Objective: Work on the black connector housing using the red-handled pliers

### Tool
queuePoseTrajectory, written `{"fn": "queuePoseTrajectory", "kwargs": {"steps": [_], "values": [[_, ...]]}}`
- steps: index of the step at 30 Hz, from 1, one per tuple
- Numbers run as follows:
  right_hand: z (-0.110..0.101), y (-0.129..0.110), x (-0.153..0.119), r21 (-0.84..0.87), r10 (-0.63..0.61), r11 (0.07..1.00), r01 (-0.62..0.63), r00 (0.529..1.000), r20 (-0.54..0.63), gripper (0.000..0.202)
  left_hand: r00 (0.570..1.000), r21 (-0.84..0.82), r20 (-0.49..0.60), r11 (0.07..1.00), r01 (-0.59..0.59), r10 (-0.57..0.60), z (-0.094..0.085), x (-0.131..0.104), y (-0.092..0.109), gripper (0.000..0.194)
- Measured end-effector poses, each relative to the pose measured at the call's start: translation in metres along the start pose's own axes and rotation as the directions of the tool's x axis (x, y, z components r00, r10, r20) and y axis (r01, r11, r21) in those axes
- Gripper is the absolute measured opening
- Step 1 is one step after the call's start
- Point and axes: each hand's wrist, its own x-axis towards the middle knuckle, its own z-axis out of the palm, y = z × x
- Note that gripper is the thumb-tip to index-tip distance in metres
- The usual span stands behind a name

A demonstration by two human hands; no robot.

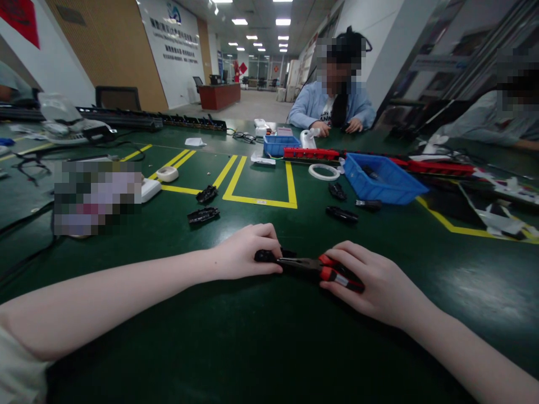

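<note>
My left hand (pixel 248 251) is closed on a small black part (pixel 264 256), low over the green table (pixel 252 348). From the right, my right hand (pixel 370 280) grips the red and black handles of long-nose pliers (pixel 309 265). The pliers' jaws point left and reach the black part at my left fingertips; whether they clamp it cannot be made out. Beyond my left hand lie two black pieces (pixel 204 215) (pixel 206 194). Farther right are more black pieces, one (pixel 342 214) nearer and one (pixel 337 191) behind it.
A blue bin (pixel 383 178) stands at the right, with a smaller blue tray (pixel 281 145) farther back. White ring (pixel 323 171), tape roll (pixel 167 174) and red strips (pixel 311 154) lie beyond my hands. A person (pixel 332 106) sits across the table; another is at far right.
</note>
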Motion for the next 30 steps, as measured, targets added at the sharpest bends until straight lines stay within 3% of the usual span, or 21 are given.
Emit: {"fn": "queuePoseTrajectory", "kwargs": {"steps": [23,30], "values": [[0.006,-0.008,-0.009,0.077,0.087,0.994,-0.084,0.995,-0.048,0.033,0.994,-0.101,0.048,0.989,0.103,-0.099,-0.001,-0.001,0.002,0.014],[-0.003,-0.012,-0.004,0.116,0.135,0.984,-0.133,0.991,-0.008,0.033,0.993,-0.118,0.045,0.986,0.116,-0.112,-0.001,0.001,0.002,0.014]]}}
